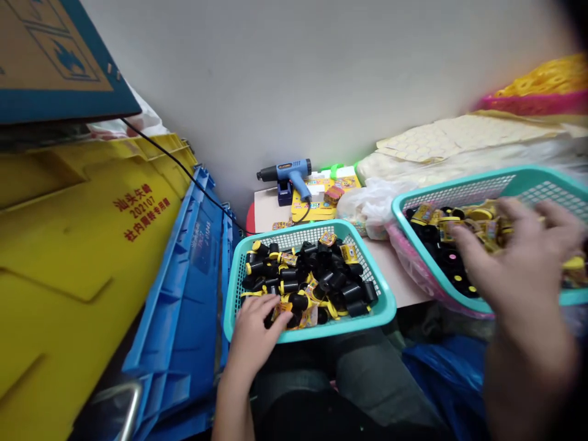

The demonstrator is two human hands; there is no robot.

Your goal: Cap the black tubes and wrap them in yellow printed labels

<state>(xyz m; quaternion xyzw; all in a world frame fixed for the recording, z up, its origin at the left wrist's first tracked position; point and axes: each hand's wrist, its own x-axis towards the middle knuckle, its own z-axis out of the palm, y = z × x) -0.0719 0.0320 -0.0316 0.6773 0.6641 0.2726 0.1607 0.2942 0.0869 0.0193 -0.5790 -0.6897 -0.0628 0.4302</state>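
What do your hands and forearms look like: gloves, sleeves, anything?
The left hand is bare, with no glove or watch visible; the left forearm shows no sleeve. The right hand looks ungloved too, but blur hides finer details.

left hand (256,324): at middle basket (344,331) | right hand (523,269): over right basket (537,174)

Left basket (340,326) beside right basket (422,257), a wall (275,73) behind both.
Canisters (333,280) lie in the left basket; beyond it a heat gun (294,171) sits at the tabletop's (402,278) back, plastic bag (374,205) to its right; crates (92,245) stand far left.
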